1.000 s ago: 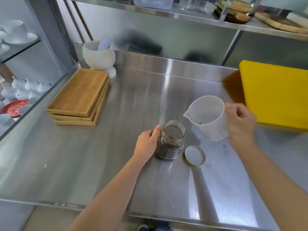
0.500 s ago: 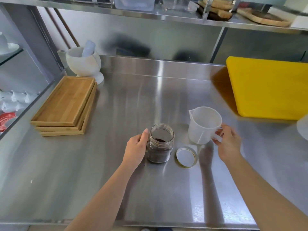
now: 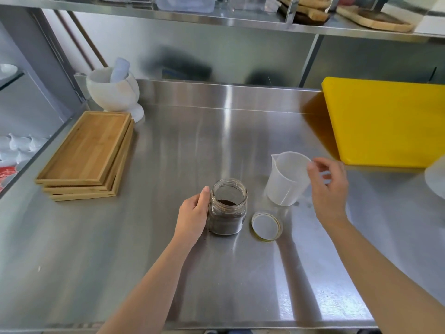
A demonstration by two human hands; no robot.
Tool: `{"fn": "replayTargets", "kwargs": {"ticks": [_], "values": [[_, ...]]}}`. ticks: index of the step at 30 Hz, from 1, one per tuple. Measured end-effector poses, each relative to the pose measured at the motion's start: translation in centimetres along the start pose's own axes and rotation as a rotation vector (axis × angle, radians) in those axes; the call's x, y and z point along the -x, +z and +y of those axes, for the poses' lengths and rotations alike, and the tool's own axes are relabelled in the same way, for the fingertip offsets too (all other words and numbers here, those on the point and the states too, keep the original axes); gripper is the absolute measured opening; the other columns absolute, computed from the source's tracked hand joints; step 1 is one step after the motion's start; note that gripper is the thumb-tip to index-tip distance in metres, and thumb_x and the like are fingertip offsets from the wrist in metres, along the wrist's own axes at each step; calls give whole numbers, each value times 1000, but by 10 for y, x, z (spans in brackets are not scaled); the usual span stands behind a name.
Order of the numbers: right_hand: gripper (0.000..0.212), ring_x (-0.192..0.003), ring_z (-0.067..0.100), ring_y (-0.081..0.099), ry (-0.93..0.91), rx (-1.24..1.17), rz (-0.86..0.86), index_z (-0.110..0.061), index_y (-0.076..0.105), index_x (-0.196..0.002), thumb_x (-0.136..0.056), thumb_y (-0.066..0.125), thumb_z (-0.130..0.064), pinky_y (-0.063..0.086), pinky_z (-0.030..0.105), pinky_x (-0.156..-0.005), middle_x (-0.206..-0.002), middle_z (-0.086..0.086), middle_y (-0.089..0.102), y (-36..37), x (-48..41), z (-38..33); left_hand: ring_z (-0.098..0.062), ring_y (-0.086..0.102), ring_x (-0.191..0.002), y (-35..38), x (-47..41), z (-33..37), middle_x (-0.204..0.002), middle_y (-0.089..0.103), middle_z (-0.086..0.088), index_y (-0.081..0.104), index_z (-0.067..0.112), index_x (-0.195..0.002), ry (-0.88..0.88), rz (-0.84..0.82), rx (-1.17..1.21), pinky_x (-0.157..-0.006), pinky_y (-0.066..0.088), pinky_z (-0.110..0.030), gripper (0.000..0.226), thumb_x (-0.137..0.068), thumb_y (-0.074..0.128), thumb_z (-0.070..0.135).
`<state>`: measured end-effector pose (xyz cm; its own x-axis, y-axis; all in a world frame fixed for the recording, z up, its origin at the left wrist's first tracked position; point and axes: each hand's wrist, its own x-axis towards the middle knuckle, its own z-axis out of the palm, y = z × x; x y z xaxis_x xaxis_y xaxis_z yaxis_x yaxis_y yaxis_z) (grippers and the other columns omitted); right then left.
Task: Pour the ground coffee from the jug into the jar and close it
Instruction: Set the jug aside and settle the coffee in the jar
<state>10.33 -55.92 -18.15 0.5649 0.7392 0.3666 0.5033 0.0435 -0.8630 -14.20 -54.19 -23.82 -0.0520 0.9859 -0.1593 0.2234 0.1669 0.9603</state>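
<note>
Against the left hand (image 3: 192, 219), which grips it, stands the jar (image 3: 228, 207); the right hand (image 3: 328, 188), fingers spread, hovers beside the jug (image 3: 287, 178) on the steel table (image 3: 120, 249).

A brushed stainless-steel worktop (image 3: 168, 165) with a raised steel backsplash (image 3: 228, 95) fills a commercial kitchen. Above runs a steel shelf (image 3: 216, 18) carrying wooden boards (image 3: 375, 19). Stacked bamboo trays (image 3: 84, 153) and a white stone mortar (image 3: 112, 92) sit left; a yellow plastic cutting board (image 3: 385, 124) lies right.
</note>
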Motion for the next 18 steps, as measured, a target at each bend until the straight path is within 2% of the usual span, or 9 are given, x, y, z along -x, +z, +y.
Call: {"fn": "replayTargets", "kwargs": {"ticks": [3, 5, 7, 9, 11, 13, 15, 18], "values": [[26, -77, 2, 51, -78, -111, -242, -20, 56, -105, -80, 62, -26, 43, 7, -66, -91, -3, 56, 9, 10, -19, -18, 29, -61, 0, 2, 2, -64, 32, -9, 36, 11, -63, 2, 4, -3, -59, 22, -33, 45, -94, 42, 42], [41, -82, 3, 52, -84, -140, -472, -29, 51, -110, -73, 68, -27, 44, 11, -72, -94, -9, 56, 19, 19, -22, -18, 29, -61, 0, 3, 4, -64, 32, -8, 35, 12, -62, 3, 5, 0, -59, 22, -33, 44, -94, 42, 42], [67, -96, -1, 52, -65, -105, -711, -35, 42, -120, -64, 78, -27, 40, 10, -81, -107, -11, 55, 31, 28, -17, -18, 30, -60, 0, 4, 5, -63, 33, -7, 35, 12, -62, 6, 5, 3, -57, 23, -32, 44, -95, 42, 41], [94, -113, -7, 44, -16, -47, -924, -35, 28, -133, -61, 86, -23, 32, 3, -89, -125, -10, 48, 42, 35, -9, -17, 31, -59, 0, 4, 6, -61, 34, -5, 37, 12, -61, 7, 6, 9, -57, 24, -32, 44, -95, 42, 41], [110, -126, -4, 34, 28, -23, -1076, -36, 17, -140, -58, 89, -19, 26, 2, -96, -136, -11, 37, 51, 40, -2, -17, 30, -58, 0, 4, 6, -59, 33, -3, 35, 14, -59, 14, 15, 3, -57, 24, -33, 45, -95, 42, 41], [113, -126, -11, 32, 59, -50, -1168, -36, 16, -140, -56, 89, -16, 25, 0, -98, -138, -16, 35, 57, 46, 1, -17, 29, -58, 1, 4, 6, -56, 32, 0, 32, 16, -57, 12, 20, 1, -57, 24, -33, 46, -95, 42, 41], [108, -117, -20, 37, 104, -105, -1179, -37, 20, -134, -55, 88, -7, 29, -1, -94, -133, -15, 39, 63, 50, 1, -16, 32, -59, 1, 3, 4, -57, 35, -1, 35, 9, -57, 2, 14, 10, -59, 27, -33, 51, -93, 42, 44], [103, -116, -9, 46, 173, -186, -1120, -31, 27, -130, -50, 85, -5, 39, 12, -97, -129, -5, 45, 70, 54, 4, -16, 40, -65, 1, 2, 3, -68, 43, -6, 48, -5, -72, -33, -11, 94, -63, 33, -33, 62, -83, 44, 56]]}}
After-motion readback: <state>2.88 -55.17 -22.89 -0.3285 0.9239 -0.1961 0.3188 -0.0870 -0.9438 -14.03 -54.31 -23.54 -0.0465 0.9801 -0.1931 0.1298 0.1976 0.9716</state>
